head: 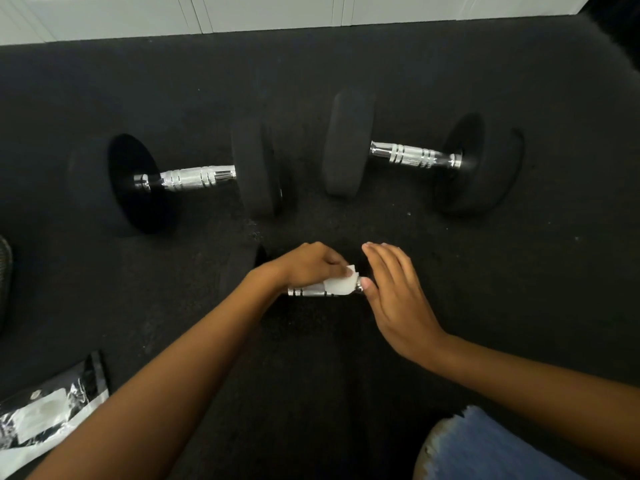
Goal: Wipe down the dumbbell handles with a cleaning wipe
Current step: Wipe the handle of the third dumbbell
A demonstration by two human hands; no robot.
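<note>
Reaching in from the lower left of the head view, the left forearm runs up toward the middle. The left hand [311, 268] sits knuckles-up over the nearest dumbbell [294, 292]. Its fingers curl down over the chrome handle [308, 291] and hold a white cleaning wipe [341, 284] against the bar. A corner of the wipe sticks up just past the fingertips.

The right forearm comes in from the lower right. The right hand [398, 299] is tilted, with its fingers straight, held together and pointing away from the person. It grips nothing, and its thumb tip touches the end of the wipe and the bar beside it. I cannot tell whether the palm rests on the dumbbell's head, since the black head merges into the black floor [346, 64].

The wipe wraps the right part of the handle, between the two hands. Bare ribbed chrome shows to its left, below the left wrist.

Beyond the hands and well apart from them, two more dumbbells lie on the floor. The left dumbbell [187, 178] and the right dumbbell [412, 155] both have their chrome handles uncovered. A crinkled black-and-white wipe packet [48, 417] lies at the lower left beside the left forearm. Frayed blue denim [485, 452] shows under the right forearm.
</note>
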